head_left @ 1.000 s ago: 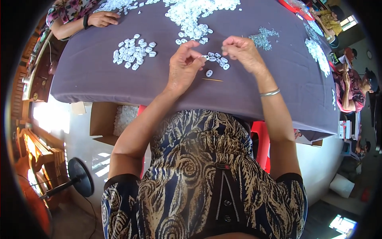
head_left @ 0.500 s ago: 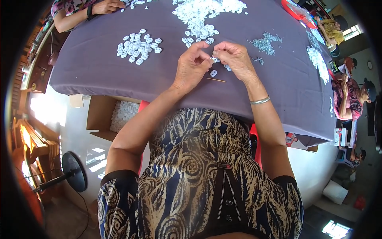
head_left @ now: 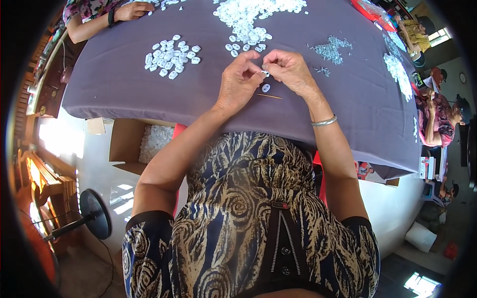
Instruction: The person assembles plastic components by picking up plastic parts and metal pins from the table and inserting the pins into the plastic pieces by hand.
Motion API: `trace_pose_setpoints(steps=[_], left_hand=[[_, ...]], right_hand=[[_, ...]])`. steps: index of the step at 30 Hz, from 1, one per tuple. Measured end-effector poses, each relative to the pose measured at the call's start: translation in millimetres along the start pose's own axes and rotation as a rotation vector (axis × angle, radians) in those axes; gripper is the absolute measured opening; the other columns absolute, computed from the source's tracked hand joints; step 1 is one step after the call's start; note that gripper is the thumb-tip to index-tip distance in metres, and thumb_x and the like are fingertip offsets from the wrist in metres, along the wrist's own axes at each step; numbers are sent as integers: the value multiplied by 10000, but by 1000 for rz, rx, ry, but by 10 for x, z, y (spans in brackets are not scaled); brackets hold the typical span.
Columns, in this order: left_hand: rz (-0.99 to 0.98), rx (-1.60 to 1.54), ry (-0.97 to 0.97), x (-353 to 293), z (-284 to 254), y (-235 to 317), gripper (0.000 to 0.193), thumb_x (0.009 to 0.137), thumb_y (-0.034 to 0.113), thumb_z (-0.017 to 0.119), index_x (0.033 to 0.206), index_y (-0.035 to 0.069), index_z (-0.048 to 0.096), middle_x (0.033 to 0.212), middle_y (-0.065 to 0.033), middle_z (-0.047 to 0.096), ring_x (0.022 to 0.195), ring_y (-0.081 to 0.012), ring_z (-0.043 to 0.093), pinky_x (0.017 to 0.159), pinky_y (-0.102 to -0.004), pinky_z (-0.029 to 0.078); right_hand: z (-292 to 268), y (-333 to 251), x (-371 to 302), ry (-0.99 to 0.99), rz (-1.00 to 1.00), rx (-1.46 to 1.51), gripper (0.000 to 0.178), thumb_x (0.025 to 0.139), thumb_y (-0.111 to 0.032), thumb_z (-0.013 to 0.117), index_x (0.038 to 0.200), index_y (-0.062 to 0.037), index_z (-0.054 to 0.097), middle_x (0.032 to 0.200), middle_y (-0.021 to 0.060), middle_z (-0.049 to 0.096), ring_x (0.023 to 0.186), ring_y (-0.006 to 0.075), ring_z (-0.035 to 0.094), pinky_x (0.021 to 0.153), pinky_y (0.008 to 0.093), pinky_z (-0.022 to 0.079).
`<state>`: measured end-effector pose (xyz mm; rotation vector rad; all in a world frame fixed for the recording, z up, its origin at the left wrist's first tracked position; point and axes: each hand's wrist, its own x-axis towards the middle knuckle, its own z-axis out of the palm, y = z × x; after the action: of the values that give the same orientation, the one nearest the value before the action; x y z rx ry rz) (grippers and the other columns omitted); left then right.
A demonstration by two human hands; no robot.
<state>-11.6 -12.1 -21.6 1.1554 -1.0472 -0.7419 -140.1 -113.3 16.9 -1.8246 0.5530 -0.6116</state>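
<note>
My left hand (head_left: 239,82) pinches a small white plastic piece (head_left: 266,73) between thumb and forefinger, above the dark tablecloth (head_left: 208,99). Close on its right, my right hand (head_left: 289,73) has thumb and forefinger pressed together at the same piece. Whatever those right fingertips hold is too small and too covered to make out. Just below the hands lies a loose white oval piece with two holes (head_left: 266,88). Nearer to me rests a thin wooden stick, pointed like a toothpick (head_left: 270,96).
Similar white pieces form a cluster (head_left: 171,57) on the left and a large heap (head_left: 258,17) beyond my hands. Small metallic bits (head_left: 330,49) lie to the right. Another person's hand (head_left: 133,11) rests at the far left. An open cardboard box (head_left: 124,144) stands below the table edge.
My right hand has shifted slightly left and away from me. White pieces that showed beneath it are out of sight now. My left hand keeps its pinch almost unmoved.
</note>
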Motion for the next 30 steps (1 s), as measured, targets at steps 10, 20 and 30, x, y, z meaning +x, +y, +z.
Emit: trace_pose_setpoints(steps=[10,20,30], left_hand=[[40,34,-6,-20,17,24,350,810,-17,637,1139,-6,520,729,13,595,664,-33,505,635,-201,450],[56,48,11,-17,9,-25,363,825,-8,639,1159,-18,497,753,6,611,646,-37,534,587,-188,460],[55,46,95,-51,42,29,301,813,2,652,1083,12,518,724,-16,615,639,-49,529,585,-221,465]], right_hand=[[-52,11,-26,-56,87,119,39,803,-37,591,811,-29,628,669,-55,533,556,11,435,471,182,343],[-5,22,-35,-25,50,39,48,812,-62,597,800,-31,633,654,-63,521,554,19,438,474,189,342],[17,-53,-37,-44,111,13,69,820,-69,597,848,-22,639,693,-14,571,499,38,492,430,181,410]])
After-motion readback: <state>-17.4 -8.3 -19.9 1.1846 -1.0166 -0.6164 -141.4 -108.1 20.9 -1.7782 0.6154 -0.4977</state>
